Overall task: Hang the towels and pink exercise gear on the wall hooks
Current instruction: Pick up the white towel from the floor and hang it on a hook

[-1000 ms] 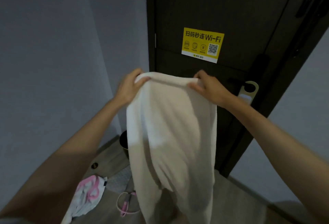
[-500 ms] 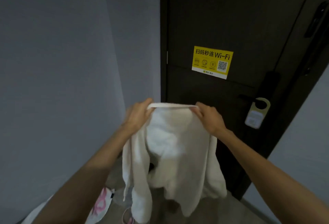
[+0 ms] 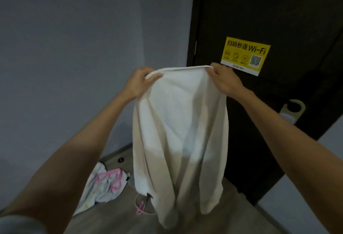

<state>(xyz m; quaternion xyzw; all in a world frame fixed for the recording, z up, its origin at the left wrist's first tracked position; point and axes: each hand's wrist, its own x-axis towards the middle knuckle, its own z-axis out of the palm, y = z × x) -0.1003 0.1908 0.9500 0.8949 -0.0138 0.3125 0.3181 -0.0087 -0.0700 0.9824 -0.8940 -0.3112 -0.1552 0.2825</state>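
Both hands hold a white towel (image 3: 181, 131) up in front of a dark door (image 3: 278, 10). The left hand (image 3: 141, 83) pinches the left end of the towel's top hem, thumb laid over the edge and fingers curled behind. The right hand (image 3: 224, 79) pinches the right end the same way, just below a yellow Wi-Fi sticker (image 3: 245, 55). The hem runs taut between the two grips, and the rest of the towel hangs straight down from them in loose folds, its lower end above the floor (image 3: 120, 215). On the floor, partly hidden behind the towel's lower left edge, lies a pink loop (image 3: 142, 205). Left of it lies a white cloth with pink print (image 3: 104, 183), near the grey wall (image 3: 74, 47). A hanger tag (image 3: 291, 111) hangs on the door at the right.
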